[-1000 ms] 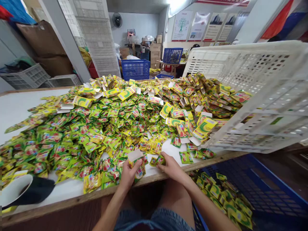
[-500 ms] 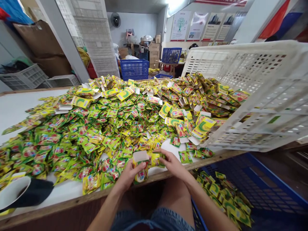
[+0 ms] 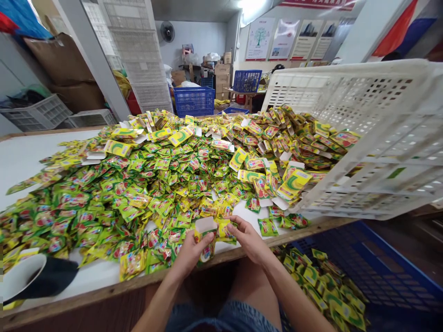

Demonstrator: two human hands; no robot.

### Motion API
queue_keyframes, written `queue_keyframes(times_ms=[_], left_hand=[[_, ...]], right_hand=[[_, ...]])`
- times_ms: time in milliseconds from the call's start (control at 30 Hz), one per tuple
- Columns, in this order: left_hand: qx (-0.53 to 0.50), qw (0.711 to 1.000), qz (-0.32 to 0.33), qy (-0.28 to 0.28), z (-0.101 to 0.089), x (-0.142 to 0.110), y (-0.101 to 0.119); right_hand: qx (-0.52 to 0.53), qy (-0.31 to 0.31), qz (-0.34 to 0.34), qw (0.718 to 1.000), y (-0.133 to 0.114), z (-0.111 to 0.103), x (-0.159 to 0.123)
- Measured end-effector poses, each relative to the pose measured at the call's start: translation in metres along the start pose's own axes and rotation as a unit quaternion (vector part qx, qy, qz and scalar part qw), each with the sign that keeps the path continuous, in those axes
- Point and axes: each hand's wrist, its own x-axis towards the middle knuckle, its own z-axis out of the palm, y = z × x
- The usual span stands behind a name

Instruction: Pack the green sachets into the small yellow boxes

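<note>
A small candy box point(image 3: 208, 251) with a raised white flap is gripped in my left hand point(image 3: 191, 252), thumb across its front, at the table's front edge. Just right of the box, my right hand point(image 3: 249, 240) pinches a small yellow sachet point(image 3: 224, 227) between thumb and fingers. The sachet is close against the box; whether part of it is inside cannot be made out. Beyond both hands spreads a heap of green and yellow sachets point(image 3: 166, 184). Several flat yellow boxes point(image 3: 294, 184) with open flaps lie on the heap's right side.
A white plastic crate point(image 3: 363, 99) lies tipped on the right, boxes spilling from it. Below the table edge, a blue crate point(image 3: 387, 267) holds filled yellow packs point(image 3: 328, 290). A dark cup-like container point(image 3: 55, 276) lies at left front. Stacked white crates point(image 3: 133, 50) stand behind.
The view has shifted slightly. My left hand with the box and my right hand with the sachet keep nearly the same pose, the box a touch nearer the sachet.
</note>
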Motion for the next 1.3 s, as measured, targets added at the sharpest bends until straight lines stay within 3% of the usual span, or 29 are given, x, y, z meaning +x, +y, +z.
queue_keyframes(times_ms=[167, 333, 400, 567, 733, 800, 1000, 1133, 1300], left_hand=[[0.049, 0.999, 0.016, -0.014, -0.001, 0.003, 0.000], [0.024, 1.000, 0.005, -0.018, 0.004, 0.006, 0.003], [0.019, 1.000, 0.005, -0.023, 0.007, 0.009, 0.002], [0.031, 0.999, 0.021, -0.029, 0.012, 0.017, -0.004], [0.049, 0.997, 0.044, -0.035, 0.015, 0.024, -0.007], [0.042, 0.997, 0.060, -0.024, 0.016, 0.027, -0.009], [0.005, 0.997, 0.075, -0.033, 0.015, 0.033, -0.012], [0.006, 0.995, 0.078, -0.062, 0.017, 0.033, -0.017], [0.010, 0.996, 0.045, -0.075, 0.020, 0.036, -0.026]], right_hand=[[-0.032, -0.017, 0.026, 0.999, 0.001, -0.001, 0.001], [-0.126, 0.046, -0.107, 0.985, -0.028, -0.007, 0.008], [-0.164, 0.038, -0.160, 0.973, -0.042, -0.001, 0.009], [-0.353, -0.051, -0.234, 0.905, -0.060, 0.016, 0.011], [-0.529, -0.129, -0.216, 0.810, -0.073, 0.025, 0.015], [-0.559, -0.156, -0.213, 0.786, -0.080, 0.029, 0.017], [-0.468, -0.077, -0.214, 0.854, -0.081, 0.025, 0.020], [-0.513, -0.083, -0.204, 0.830, -0.076, 0.018, 0.020], [-0.601, -0.111, -0.180, 0.771, -0.075, 0.019, 0.023]])
